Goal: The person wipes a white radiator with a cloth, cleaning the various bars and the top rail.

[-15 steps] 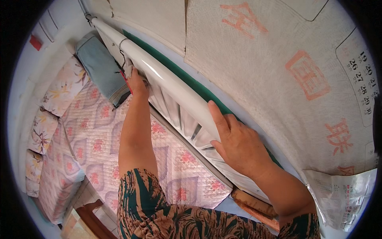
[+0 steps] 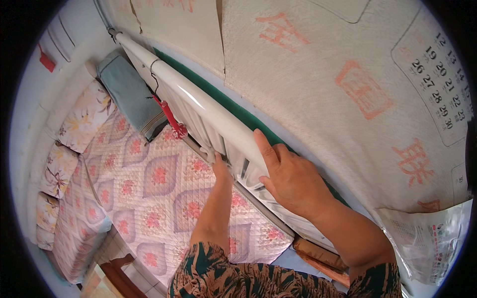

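Observation:
A white bed headboard [image 2: 198, 102] with a thick rounded top rail and upright bars runs diagonally through the view. My left hand [image 2: 221, 168] is low at its bars, closed on a pale cloth [image 2: 207, 153] that is partly hidden against them. Over the top rail lies my right hand [image 2: 295, 181], its thumb on the near side and its index finger stretched along the rail. The other fingers curl toward the far side. A red tassel ornament [image 2: 172, 119] hangs by a dark cord from the rail, beyond my left hand.
A floral quilted bedspread [image 2: 159, 174] covers the bed to the left. A folded blue-grey bundle [image 2: 130, 92] lies at its far end, near several flowered cushions [image 2: 87, 116]. Green material [image 2: 208, 87] shows behind the headboard, beside a papered wall with a calendar [image 2: 437, 84].
My left hand has moved nearer and to the right along the headboard with the cloth, uncovering the red tassel. My right hand keeps its place on the rail. The view has shifted slightly.

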The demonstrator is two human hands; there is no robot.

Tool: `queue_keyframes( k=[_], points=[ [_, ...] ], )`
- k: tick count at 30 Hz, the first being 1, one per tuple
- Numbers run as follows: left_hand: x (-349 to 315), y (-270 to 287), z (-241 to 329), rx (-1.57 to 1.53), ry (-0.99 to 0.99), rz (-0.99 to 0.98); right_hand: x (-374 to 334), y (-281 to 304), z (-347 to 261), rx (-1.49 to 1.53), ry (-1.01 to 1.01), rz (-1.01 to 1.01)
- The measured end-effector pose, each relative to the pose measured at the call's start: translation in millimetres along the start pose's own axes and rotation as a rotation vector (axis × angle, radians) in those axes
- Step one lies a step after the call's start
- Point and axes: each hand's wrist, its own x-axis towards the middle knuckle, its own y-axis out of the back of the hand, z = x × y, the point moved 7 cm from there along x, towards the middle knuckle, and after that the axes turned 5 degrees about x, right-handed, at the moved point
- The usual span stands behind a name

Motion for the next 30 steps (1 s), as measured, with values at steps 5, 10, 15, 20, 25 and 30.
queue_keyframes(
  k=[5, 10, 15, 20, 25, 30],
  points=[
    [-90.6, -21.6, 55.4, -0.12, -0.296, -0.175, 1.4, -0.9, -13.1, 0.014, -0.003, -0.033],
    [-161.0, -66.7, 160.9, -0.031, -0.78, -0.192, -1.4, 7.4, -20.1, -0.017, 0.081, 0.073],
    [-186.7, -109.2, 245.7, 0.818, -1.638, 0.056, 1.2, 6.8, -13.2, -0.015, 0.081, 0.083],
    [-118.0, -104.4, 315.2, 0.831, -1.529, -0.035, 0.6, 4.3, -20.9, -0.036, 0.083, 0.042],
    [-94.7, -112.6, 339.6, 0.985, -1.548, 0.006, -0.1, 5.8, -20.2, -0.036, 0.076, 0.048],
    [-137.3, -103.2, 294.9, 0.923, -1.595, -0.088, 1.3, 3.6, -17.3, 0.004, 0.048, 0.02]
  ],
)
